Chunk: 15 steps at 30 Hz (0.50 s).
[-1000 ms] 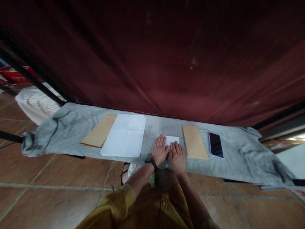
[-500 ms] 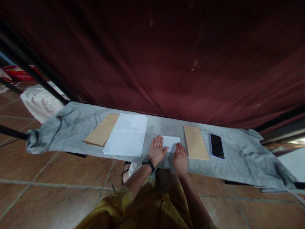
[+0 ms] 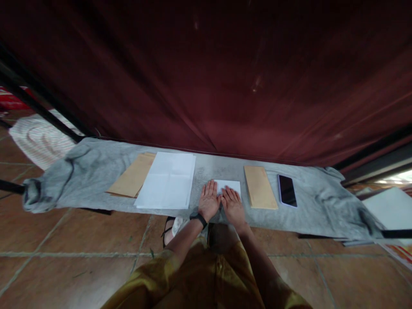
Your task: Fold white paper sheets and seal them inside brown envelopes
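A small folded white paper (image 3: 230, 186) lies on a grey cloth (image 3: 96, 171) spread over the tiled floor. My left hand (image 3: 209, 200), with a black watch at the wrist, lies flat and open on the paper's left part. My right hand (image 3: 232, 202) lies flat and open beside it, over the paper's near edge, its fingers nearly touching the left hand. Only the far right corner of the paper shows.
A stack of white sheets (image 3: 169, 180) partly covers a brown envelope (image 3: 131, 175) to the left. Another brown envelope (image 3: 259, 186) and a dark phone (image 3: 286, 190) lie to the right. A dark red curtain (image 3: 225, 86) hangs behind the cloth. A sandalled foot (image 3: 170, 227) shows below.
Both hands slid over the folded paper: apart and toward me half a second ago, now back together side by side, covering more of it. The camera shifted slightly.
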Each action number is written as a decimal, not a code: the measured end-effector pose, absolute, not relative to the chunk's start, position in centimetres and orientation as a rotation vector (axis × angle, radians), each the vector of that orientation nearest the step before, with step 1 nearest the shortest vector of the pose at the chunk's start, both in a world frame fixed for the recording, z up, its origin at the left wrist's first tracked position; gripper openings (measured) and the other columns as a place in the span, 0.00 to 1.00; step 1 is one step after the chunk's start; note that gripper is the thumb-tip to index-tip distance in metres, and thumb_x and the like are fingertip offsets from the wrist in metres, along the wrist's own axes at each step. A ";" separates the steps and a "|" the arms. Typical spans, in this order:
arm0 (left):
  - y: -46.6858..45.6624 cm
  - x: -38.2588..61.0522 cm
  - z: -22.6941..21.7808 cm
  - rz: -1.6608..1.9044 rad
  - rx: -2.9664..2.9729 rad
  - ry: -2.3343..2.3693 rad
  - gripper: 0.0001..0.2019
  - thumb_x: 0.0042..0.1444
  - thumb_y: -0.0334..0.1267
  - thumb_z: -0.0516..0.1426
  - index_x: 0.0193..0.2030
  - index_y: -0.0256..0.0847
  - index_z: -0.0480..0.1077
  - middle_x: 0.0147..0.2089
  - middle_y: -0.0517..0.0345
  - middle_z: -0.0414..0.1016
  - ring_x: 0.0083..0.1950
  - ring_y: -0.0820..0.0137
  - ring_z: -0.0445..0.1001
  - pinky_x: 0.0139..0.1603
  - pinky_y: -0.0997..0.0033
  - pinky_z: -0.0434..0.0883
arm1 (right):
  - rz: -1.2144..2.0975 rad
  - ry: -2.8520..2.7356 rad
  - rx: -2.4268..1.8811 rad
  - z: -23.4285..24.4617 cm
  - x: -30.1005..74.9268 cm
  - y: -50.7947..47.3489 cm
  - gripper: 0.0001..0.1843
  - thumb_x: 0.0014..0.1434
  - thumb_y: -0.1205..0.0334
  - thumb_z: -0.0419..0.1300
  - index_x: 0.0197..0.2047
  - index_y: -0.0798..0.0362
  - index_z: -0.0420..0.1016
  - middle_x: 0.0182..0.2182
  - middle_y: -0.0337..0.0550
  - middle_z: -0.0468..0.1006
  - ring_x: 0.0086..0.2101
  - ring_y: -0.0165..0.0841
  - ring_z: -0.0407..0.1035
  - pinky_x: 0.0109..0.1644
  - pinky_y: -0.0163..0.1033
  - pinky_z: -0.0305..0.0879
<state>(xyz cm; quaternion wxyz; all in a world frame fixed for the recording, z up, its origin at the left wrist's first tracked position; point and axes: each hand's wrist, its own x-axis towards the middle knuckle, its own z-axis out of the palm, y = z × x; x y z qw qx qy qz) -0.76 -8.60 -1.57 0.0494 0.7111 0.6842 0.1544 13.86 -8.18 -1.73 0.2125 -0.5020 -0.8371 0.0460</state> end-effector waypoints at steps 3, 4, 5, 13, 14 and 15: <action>-8.7 -0.8 -1.5 0.482 2.153 2.100 0.30 0.68 0.42 0.45 0.74 0.32 0.52 0.76 0.41 0.52 0.78 0.58 0.47 0.76 0.48 0.49 | 0.062 -2.299 -1.449 -1.9 14.3 -8.4 0.25 0.74 0.59 0.44 0.69 0.54 0.65 0.68 0.52 0.65 0.67 0.42 0.57 0.70 0.53 0.53; -8.8 -0.8 -1.5 0.479 2.148 2.104 0.29 0.69 0.43 0.44 0.74 0.32 0.52 0.76 0.41 0.52 0.78 0.58 0.47 0.76 0.49 0.49 | 0.047 -2.288 -1.460 -2.0 14.4 -8.5 0.25 0.73 0.60 0.45 0.69 0.54 0.64 0.68 0.52 0.64 0.67 0.42 0.57 0.70 0.53 0.53; -8.9 -0.8 -1.5 0.473 2.143 2.108 0.29 0.69 0.43 0.44 0.73 0.31 0.52 0.76 0.41 0.52 0.78 0.58 0.47 0.76 0.49 0.50 | 0.035 -2.280 -1.468 -2.1 14.4 -8.5 0.25 0.73 0.60 0.45 0.69 0.54 0.64 0.68 0.53 0.64 0.67 0.42 0.57 0.70 0.53 0.53; -10.0 -1.0 -1.7 0.526 2.107 2.129 0.29 0.69 0.40 0.44 0.74 0.30 0.51 0.76 0.40 0.54 0.77 0.57 0.49 0.75 0.48 0.53 | -0.043 -2.238 -1.473 -3.1 14.4 -8.4 0.25 0.72 0.62 0.47 0.69 0.55 0.64 0.70 0.55 0.61 0.67 0.44 0.57 0.69 0.54 0.54; -10.1 -1.1 -1.7 0.541 2.099 2.133 0.29 0.69 0.40 0.44 0.74 0.31 0.52 0.75 0.40 0.55 0.77 0.57 0.49 0.75 0.48 0.53 | -0.052 -2.237 -1.472 -3.2 14.5 -8.4 0.26 0.72 0.62 0.47 0.70 0.55 0.63 0.70 0.56 0.60 0.67 0.44 0.57 0.69 0.55 0.55; -10.2 -1.1 -1.7 0.553 2.090 2.136 0.28 0.69 0.39 0.44 0.73 0.31 0.53 0.75 0.40 0.55 0.77 0.57 0.49 0.75 0.48 0.54 | -0.059 -2.238 -1.471 -3.2 14.5 -8.4 0.26 0.72 0.62 0.47 0.70 0.55 0.63 0.70 0.56 0.60 0.67 0.44 0.57 0.69 0.54 0.55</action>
